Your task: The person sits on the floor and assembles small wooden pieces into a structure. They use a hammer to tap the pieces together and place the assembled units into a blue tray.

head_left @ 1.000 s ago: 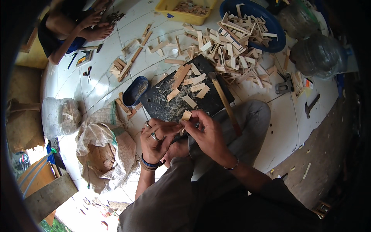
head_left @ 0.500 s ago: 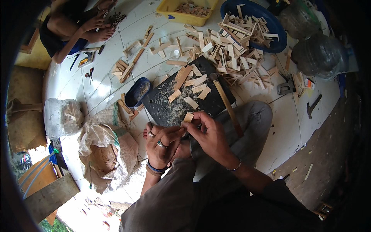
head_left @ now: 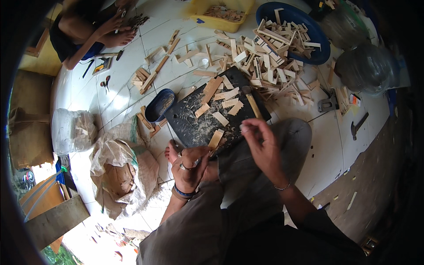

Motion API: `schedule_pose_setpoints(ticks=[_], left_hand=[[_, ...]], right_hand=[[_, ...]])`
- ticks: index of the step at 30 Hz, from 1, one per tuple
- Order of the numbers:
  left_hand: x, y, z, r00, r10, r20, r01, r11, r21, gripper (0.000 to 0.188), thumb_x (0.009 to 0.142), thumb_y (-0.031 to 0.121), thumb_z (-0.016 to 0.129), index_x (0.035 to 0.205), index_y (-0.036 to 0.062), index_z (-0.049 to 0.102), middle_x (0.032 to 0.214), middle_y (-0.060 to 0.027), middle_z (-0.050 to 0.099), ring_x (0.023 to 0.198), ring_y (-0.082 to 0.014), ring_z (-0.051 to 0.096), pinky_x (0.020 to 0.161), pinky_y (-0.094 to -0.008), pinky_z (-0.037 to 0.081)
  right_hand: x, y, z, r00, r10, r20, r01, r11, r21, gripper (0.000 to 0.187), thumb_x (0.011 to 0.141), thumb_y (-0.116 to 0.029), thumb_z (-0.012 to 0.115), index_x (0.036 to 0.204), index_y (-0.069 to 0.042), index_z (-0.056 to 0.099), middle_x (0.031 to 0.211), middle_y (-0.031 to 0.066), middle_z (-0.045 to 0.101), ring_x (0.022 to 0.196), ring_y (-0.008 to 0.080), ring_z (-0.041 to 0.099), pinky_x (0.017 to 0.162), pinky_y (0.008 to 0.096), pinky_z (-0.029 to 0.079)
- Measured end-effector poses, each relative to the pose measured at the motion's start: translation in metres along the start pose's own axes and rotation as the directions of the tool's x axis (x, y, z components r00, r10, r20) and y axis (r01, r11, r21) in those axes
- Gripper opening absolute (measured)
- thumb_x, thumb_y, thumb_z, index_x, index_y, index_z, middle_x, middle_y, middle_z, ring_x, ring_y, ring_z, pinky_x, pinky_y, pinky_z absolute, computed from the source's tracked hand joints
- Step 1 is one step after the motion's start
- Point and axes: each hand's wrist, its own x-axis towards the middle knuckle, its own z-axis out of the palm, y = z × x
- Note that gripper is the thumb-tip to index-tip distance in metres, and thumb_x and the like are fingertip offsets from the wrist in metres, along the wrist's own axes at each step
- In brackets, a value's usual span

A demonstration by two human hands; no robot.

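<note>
My left hand (head_left: 191, 170), wearing rings, is closed on the lower end of a small flat wooden strip (head_left: 216, 138), which slants up over the near edge of a black board (head_left: 183, 126). My right hand (head_left: 265, 148) hovers over my bent knee with thumb and forefinger brought together. Whatever is at its fingertips is too small to make out. Behind it, the hammer's wooden handle (head_left: 253, 106) runs down from the board and is partly covered by the hand. On the board lie several short wooden pieces (head_left: 220, 119) among shavings.
Beyond the board, a heap of wooden pieces (head_left: 265, 62) spills from a blue basin (head_left: 324, 51). A small blue tray (head_left: 152, 115) and an open sack (head_left: 110, 152) lie leftward. A second hammer (head_left: 358, 126) and staple gun (head_left: 327, 103) lie right. Another person (head_left: 84, 31) sits far left.
My right hand has let go of the wooden strip and moved right, over the hammer handle. The left hand still holds the strip, more of which now shows.
</note>
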Motion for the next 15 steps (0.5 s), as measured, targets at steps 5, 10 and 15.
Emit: schedule_pose_setpoints(ticks=[5, 10, 15], left_hand=[[-0.011, -0.006, 0.009, 0.991, -0.134, -0.009, 0.133, 0.988, -0.076, 0.073, 0.087, -0.011, 0.077, 0.145, 0.0049, 0.036, 0.102, -0.009, 0.078, 0.099, -0.0198, 0.075, 0.12, -0.0476, 0.032], [-0.013, -0.006, 0.009, 0.991, -0.131, -0.008, 0.13, 0.989, -0.069, 0.071, 0.087, -0.008, 0.078, 0.142, 0.0051, 0.035, 0.1, -0.0079, 0.078, 0.1, -0.0227, 0.075, 0.122, -0.0496, 0.025], [-0.008, -0.004, 0.012, 0.988, -0.133, -0.082, 0.132, 0.991, -0.006, 0.06, 0.089, 0.008, 0.083, 0.135, 0.0092, 0.044, 0.098, 0.0059, 0.081, 0.098, -0.0157, 0.076, 0.114, -0.0688, 0.019]], right_hand=[[-0.004, 0.025, -0.045, 0.967, -0.246, -0.061, 0.182, 0.842, -0.508, 0.045, 0.093, -0.03, 0.081, 0.123, -0.003, 0.061, 0.11, 0.0161, 0.068, 0.097, 0.0286, 0.067, 0.086, 0.0404, 0.052], [-0.016, 0.046, -0.055, 0.995, 0.009, 0.097, 0.055, 0.766, -0.64, 0.049, 0.098, -0.031, 0.075, 0.132, -0.002, 0.052, 0.118, 0.0219, 0.068, 0.105, 0.0376, 0.067, 0.088, 0.0451, 0.052], [-0.015, 0.028, -0.05, 0.99, -0.139, 0.035, 0.134, 0.82, -0.557, 0.028, 0.109, -0.02, 0.056, 0.131, -0.003, 0.053, 0.092, 0.0198, 0.068, 0.084, 0.038, 0.069, 0.072, 0.0443, 0.051]])
